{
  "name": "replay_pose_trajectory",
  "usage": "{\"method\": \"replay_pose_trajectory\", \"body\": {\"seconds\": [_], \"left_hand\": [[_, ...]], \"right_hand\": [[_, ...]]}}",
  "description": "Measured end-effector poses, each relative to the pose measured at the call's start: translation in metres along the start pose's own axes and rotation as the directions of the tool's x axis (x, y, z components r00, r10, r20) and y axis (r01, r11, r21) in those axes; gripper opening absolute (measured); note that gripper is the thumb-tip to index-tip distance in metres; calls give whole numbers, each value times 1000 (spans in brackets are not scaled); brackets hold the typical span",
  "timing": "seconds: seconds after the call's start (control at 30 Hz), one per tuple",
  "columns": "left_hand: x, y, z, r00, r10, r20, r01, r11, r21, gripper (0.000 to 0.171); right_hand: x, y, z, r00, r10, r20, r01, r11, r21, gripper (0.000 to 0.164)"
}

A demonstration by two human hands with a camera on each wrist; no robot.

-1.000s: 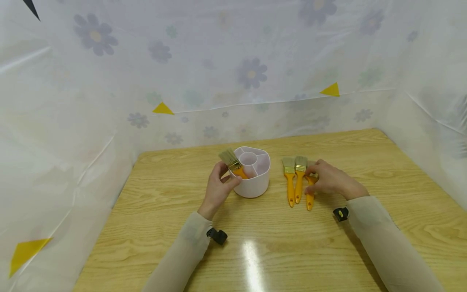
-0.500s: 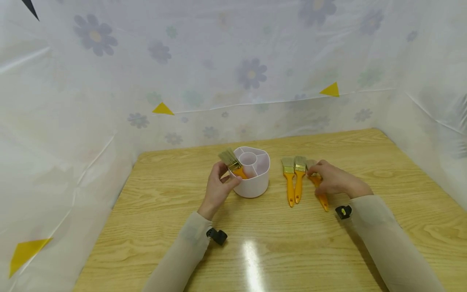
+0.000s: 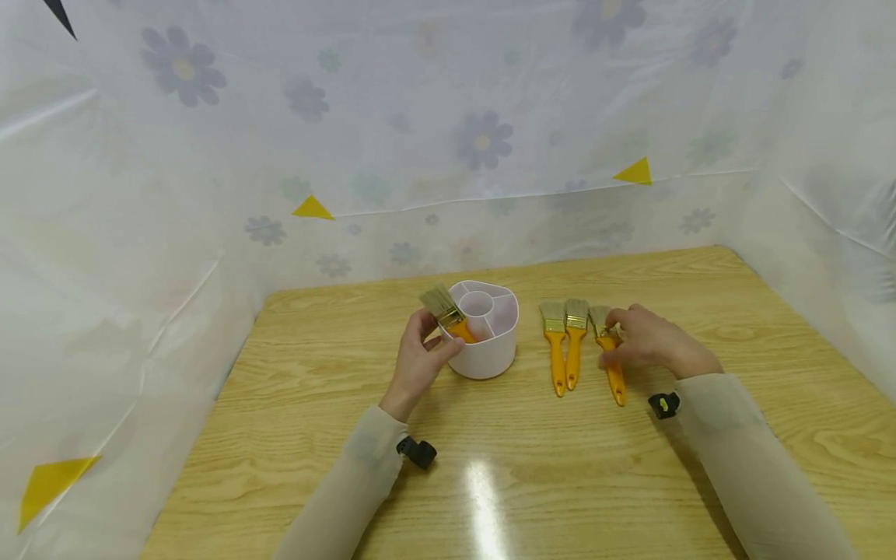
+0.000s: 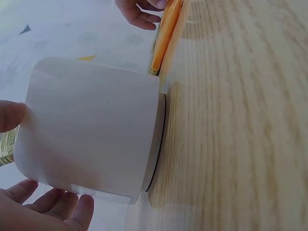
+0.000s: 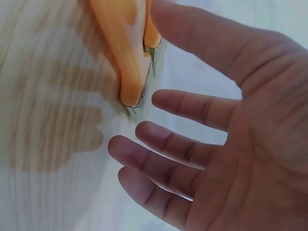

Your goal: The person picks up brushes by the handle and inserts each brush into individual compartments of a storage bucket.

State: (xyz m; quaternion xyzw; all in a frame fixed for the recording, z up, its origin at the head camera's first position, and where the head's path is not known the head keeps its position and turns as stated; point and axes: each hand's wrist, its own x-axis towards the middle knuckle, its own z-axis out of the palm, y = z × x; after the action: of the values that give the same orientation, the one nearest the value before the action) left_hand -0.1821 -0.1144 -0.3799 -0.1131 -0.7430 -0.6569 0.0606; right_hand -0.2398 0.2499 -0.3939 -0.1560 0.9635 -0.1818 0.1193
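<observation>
In the head view my left hand (image 3: 418,359) grips the side of a white round divided organizer (image 3: 483,359), with the thumb at its front rim. One paintbrush (image 3: 460,330) leans in the organizer, bristles up and to the left. The left wrist view has the organizer's wall (image 4: 91,130) between thumb and fingers. My right hand (image 3: 651,342) is over the rightmost of three paintbrushes (image 3: 616,381) lying on the table. Its fingers (image 5: 159,144) are spread and relaxed in the right wrist view, apart from the orange handle (image 5: 127,62).
Two more paintbrushes, a left one (image 3: 557,362) and a middle one (image 3: 574,358), lie side by side between the organizer and my right hand. All stands on a wood-grain table (image 3: 546,482). A flowered plastic sheet (image 3: 420,117) hangs behind.
The rightmost paintbrush has shifted right, its handle end swinging outward. My right hand has moved right with it and then eased off it. My left hand and the organizer have stayed still.
</observation>
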Motion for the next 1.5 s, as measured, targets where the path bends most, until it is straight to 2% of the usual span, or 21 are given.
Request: {"method": "replay_pose_trajectory", "body": {"seconds": [0.17,0.4,0.47,0.8,1.23,1.5], "left_hand": [[0,0,0,1000,-2,-3,2,1000,-2,62],[-1,1,0,1000,-12,-1,12,1000,6,62],[1,-4,0,1000,-12,-6,12,1000,11,62],[-2,2,0,1000,-12,1,12,1000,11,61],[-1,2,0,1000,-6,9,6,1000,8,63],[-1,2,0,1000,3,13,-3,1000,7,63]], "right_hand": [[1,2,0,1000,-8,22,7,1000,24,69],[1,3,0,999,-27,34,26,999,33,59],[1,3,0,999,-25,38,24,999,34,60],[-2,6,-3,999,-42,28,40,998,39,61],[-1,13,-4,999,23,34,-24,999,45,68],[-2,17,-6,998,20,60,-25,997,76,61]]}}
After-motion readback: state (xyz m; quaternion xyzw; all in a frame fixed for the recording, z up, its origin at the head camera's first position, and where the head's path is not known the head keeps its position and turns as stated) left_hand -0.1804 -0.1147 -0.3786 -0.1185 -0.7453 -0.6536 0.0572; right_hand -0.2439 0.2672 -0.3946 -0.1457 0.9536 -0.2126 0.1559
